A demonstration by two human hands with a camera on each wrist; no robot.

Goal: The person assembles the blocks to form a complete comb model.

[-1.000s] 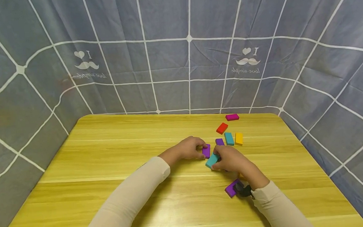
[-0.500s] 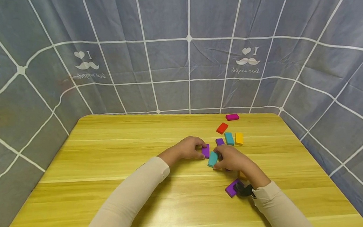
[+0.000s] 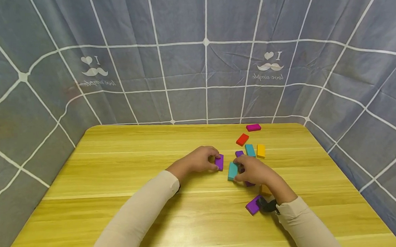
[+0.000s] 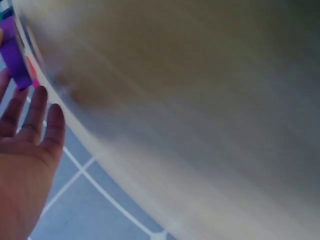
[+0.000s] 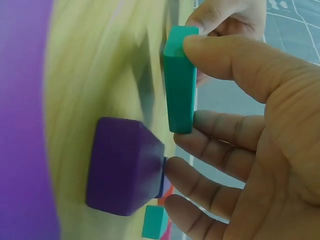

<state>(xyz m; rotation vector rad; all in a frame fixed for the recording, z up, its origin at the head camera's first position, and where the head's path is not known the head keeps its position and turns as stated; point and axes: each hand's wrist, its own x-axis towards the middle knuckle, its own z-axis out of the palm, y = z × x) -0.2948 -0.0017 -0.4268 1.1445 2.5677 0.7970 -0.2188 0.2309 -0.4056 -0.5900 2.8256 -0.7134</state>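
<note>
Left hand (image 3: 200, 159) had shifted leftward with purple block (image 3: 219, 162), widening gap to teal block (image 3: 232, 171). Left thumb and fingers pinched purple block at its ends. Right hand (image 3: 256, 172) pinched teal block likewise, just right of purple one, apart. Another purple block (image 3: 253, 206) lay near right sleeve (image 3: 308, 226). Beyond right hand: second teal block (image 3: 249, 150) beside yellow block (image 3: 261, 151), then red block (image 3: 242, 140).

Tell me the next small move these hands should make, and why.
Probably ease the teal block in the right hand toward the purple block in the left hand: each is pinched at its ends, and in the head view only bare table shows in the gap between them.
</note>
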